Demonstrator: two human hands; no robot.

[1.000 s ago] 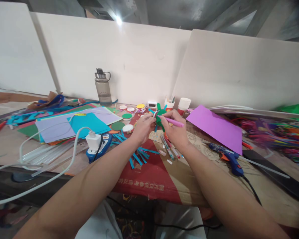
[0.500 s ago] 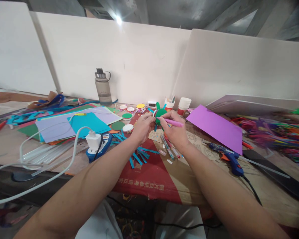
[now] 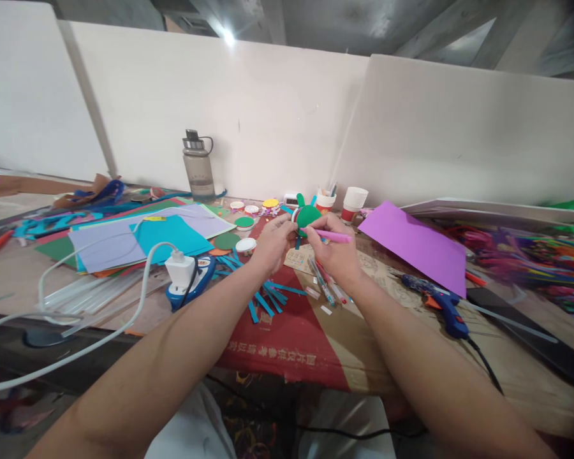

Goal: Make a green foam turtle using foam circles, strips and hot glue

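My left hand [image 3: 276, 241] is closed on the edge of a round green paper craft [image 3: 308, 220]. The craft has a white and red rim, a green tab on top and blue strips sticking out. A pink pen [image 3: 333, 236] is pinched in my right hand [image 3: 338, 252], its tip at the lower part of the green face. What the tip touches is too small to tell. Below my hands lie several thin pens [image 3: 323, 280] and small white pieces [image 3: 326, 310]. Cut blue paper strips [image 3: 270, 298] are spread to the left of them.
Coloured paper sheets [image 3: 172, 237], a white plug on a blue power strip [image 3: 191, 284] and a water bottle [image 3: 198, 167] are on the left. To the right are a purple sheet [image 3: 418, 248], a blue glue gun [image 3: 452, 312] and pipe cleaners [image 3: 530, 255]. Paper cups [image 3: 354, 201] stand behind.
The green craft has tilted slightly, showing more of its green face. Both hands keep their hold, and the pink pen stays against the craft with hardly any shift.
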